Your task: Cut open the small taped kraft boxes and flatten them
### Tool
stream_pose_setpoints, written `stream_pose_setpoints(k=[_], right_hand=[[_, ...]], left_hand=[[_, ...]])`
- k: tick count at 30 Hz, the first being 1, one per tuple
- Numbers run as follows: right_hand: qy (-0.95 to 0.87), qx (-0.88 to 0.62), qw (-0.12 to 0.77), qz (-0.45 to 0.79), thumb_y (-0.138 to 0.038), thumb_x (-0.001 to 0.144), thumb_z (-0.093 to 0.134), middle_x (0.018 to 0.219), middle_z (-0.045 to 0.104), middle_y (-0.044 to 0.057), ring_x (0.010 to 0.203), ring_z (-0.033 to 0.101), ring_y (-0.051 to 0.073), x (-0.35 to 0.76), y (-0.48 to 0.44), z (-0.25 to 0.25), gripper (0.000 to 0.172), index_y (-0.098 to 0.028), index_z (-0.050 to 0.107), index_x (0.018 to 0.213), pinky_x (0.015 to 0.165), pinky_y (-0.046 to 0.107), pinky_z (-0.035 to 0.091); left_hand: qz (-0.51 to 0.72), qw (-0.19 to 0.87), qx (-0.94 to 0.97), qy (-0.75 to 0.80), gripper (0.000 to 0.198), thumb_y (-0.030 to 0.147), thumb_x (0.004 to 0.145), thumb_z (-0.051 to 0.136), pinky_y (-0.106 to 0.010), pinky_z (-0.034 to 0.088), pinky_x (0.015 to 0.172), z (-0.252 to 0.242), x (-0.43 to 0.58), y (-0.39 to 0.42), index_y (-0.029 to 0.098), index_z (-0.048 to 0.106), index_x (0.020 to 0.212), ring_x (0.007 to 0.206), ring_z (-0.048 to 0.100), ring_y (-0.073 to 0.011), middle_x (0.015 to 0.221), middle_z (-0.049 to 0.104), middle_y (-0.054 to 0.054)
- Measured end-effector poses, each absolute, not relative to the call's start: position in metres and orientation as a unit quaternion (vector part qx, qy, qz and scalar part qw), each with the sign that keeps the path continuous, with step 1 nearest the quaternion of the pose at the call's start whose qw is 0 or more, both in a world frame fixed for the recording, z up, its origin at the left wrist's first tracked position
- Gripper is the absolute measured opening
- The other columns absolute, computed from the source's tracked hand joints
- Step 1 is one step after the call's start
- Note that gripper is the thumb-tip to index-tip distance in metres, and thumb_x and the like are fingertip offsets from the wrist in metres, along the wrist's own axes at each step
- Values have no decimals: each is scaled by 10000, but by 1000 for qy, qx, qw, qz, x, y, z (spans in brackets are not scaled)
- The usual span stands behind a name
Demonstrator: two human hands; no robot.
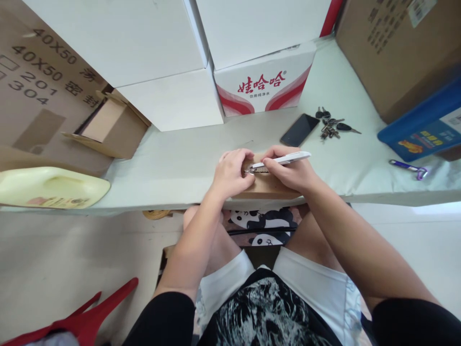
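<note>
A small brown cardboard box [268, 186] lies at the front edge of the table, under both hands. My right hand [290, 169] grips a white pen [293, 157] slantwise, its dark tip pointing left toward my left hand. With thumb and fingers curved, my left hand [233, 173] holds a small shiny metal piece [248, 171] against the box top. Beside that piece, below the pen, runs a narrow strip with a dark toothed edge [262, 169]; its kind is too small to tell. The fingers partly cover the metal piece.
Behind the hands lie a black phone [300, 129] and several keys [329, 126]. White boxes [180, 101] and a red-and-white carton [264, 84] stand at the back. A blue package [421, 125] and purple razor [406, 166] are right; a pale yellow bottle [54, 187] lies left.
</note>
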State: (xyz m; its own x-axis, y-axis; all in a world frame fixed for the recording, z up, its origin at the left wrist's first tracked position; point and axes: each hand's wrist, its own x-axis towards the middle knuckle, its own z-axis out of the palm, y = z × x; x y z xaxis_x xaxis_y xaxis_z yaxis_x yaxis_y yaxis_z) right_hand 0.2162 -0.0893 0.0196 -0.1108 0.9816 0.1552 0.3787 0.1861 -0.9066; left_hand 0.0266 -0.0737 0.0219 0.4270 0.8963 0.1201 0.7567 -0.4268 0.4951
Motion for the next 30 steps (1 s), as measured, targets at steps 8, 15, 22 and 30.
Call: stream_pose_setpoints(k=[8,15,22,30], right_hand=[[-657,-508,413,372,-410,850,632,627,605,-7,618,493,126,218,-88,19,247,-190,671,745,602,287,342],[-659,-517,405,367,-442,838,643,614,616,-5,605,499,123,217,-88,18,279,-181,711,768,602,284,346],[-666,-495,408,379,-439,840,648,617,624,-6,580,488,115,217,-88,18,271,-185,707,767,584,279,350],[-667,-512,397,367,-442,811,647,620,640,2,576,490,116,216,-89,19,276,-180,732,788,585,278,349]], left_hand=[[192,187,829,491,395,160,708,592,-436,449,1061,23,26,-75,235,577,1096,1104,638,-258,1146,719,-45],[189,187,841,472,442,135,665,594,-452,441,1067,23,24,-74,230,585,1097,1116,630,-270,1159,719,-46],[192,189,841,469,456,126,652,588,-456,442,1065,21,23,-73,233,584,1096,1134,623,-272,1170,716,-44],[191,193,839,471,452,127,654,582,-456,442,1067,22,24,-74,227,587,1095,1135,624,-273,1174,719,-47]])
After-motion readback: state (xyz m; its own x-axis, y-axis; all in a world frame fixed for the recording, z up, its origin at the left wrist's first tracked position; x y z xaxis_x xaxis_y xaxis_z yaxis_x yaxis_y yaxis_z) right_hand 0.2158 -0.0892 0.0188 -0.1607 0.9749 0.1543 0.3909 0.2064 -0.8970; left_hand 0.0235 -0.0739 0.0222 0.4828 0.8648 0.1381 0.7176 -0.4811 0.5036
